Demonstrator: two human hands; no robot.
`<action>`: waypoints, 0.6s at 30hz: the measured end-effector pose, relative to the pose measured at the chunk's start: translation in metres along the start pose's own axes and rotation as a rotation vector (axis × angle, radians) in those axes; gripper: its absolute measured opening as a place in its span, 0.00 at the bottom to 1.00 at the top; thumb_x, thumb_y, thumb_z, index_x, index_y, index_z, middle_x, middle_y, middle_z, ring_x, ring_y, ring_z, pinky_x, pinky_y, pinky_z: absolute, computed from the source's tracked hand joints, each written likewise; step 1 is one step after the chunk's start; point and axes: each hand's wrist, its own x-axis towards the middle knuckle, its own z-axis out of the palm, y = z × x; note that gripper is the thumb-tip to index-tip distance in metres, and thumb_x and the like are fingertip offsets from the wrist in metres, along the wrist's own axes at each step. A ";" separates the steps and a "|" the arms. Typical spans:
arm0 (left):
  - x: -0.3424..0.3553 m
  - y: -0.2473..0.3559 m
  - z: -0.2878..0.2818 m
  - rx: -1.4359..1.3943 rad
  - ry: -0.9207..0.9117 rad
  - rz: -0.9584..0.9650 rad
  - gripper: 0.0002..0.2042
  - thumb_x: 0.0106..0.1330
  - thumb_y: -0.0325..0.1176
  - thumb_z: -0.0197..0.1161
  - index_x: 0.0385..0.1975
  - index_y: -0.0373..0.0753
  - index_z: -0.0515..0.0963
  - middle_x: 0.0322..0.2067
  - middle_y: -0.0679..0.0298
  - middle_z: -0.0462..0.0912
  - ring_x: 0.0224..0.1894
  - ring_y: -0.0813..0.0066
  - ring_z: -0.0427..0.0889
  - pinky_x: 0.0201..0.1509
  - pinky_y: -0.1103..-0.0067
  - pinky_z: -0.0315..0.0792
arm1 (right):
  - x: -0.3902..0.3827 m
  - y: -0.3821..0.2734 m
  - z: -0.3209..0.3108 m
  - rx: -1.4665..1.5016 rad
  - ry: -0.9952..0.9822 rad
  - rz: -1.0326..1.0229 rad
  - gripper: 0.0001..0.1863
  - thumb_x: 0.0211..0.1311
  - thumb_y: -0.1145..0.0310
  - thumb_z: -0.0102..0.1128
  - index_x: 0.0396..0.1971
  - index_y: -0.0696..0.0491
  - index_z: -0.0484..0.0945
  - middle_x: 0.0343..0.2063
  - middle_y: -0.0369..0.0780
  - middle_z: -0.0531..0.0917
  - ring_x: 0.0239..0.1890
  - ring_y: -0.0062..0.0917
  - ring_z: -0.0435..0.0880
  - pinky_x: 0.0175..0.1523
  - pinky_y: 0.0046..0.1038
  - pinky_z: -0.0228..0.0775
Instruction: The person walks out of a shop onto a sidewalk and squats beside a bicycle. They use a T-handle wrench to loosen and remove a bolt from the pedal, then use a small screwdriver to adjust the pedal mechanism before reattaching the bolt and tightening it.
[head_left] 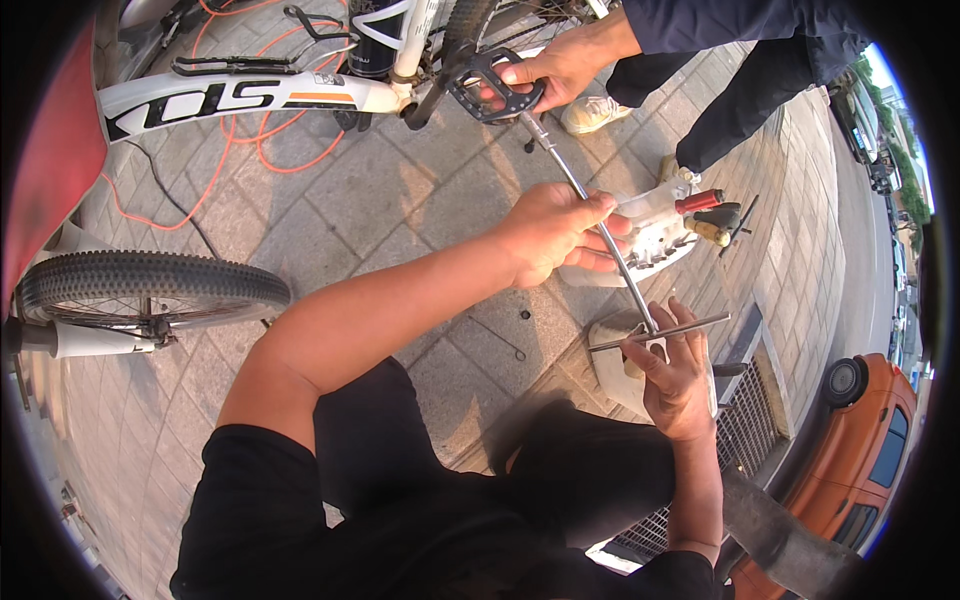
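Both my hands are on a long steel T-handle wrench. My left hand is closed loosely round its shaft, with the thumb on top. At the near end, my right hand grips the sliding crossbar with thumb and fingers. The wrench's far end meets the spindle side of a black bicycle pedal; whether it is seated on it, I cannot tell. Another person's hand, in a dark sleeve, holds that pedal beside the bicycle's crank.
A white bicycle frame fills the upper left, its front wheel below. An orange cable loops on the paving. Cut white plastic containers hold tools, including a red-handled one. A metal grate and orange car are at right.
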 end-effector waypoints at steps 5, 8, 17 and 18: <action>0.007 -0.002 -0.008 -0.060 -0.125 0.048 0.15 0.79 0.36 0.57 0.57 0.34 0.71 0.55 0.51 0.82 0.57 0.51 0.85 0.58 0.57 0.82 | -0.026 0.027 0.007 1.409 0.301 0.789 0.14 0.73 0.71 0.47 0.30 0.61 0.78 0.35 0.47 0.83 0.27 0.27 0.86 0.31 0.26 0.80; 0.004 0.002 -0.007 -0.078 -0.148 0.035 0.15 0.79 0.35 0.57 0.58 0.35 0.70 0.56 0.51 0.81 0.58 0.50 0.84 0.61 0.55 0.80 | -0.034 0.046 0.026 1.747 -0.253 1.061 0.33 0.78 0.41 0.44 0.46 0.62 0.78 0.19 0.40 0.77 0.12 0.24 0.72 0.17 0.23 0.65; -0.001 0.007 0.001 0.006 -0.021 0.010 0.13 0.78 0.39 0.59 0.52 0.35 0.74 0.52 0.51 0.84 0.57 0.54 0.85 0.58 0.59 0.82 | -0.020 0.010 0.036 0.957 0.156 0.517 0.23 0.70 0.84 0.54 0.63 0.53 0.77 0.32 0.41 0.86 0.29 0.21 0.84 0.37 0.23 0.78; -0.001 0.006 0.002 0.009 0.000 0.009 0.14 0.78 0.39 0.59 0.52 0.35 0.74 0.52 0.51 0.84 0.56 0.54 0.85 0.58 0.59 0.82 | -0.020 0.018 0.021 0.554 0.031 0.282 0.28 0.64 0.91 0.51 0.61 0.54 0.80 0.49 0.47 0.85 0.50 0.28 0.85 0.52 0.26 0.79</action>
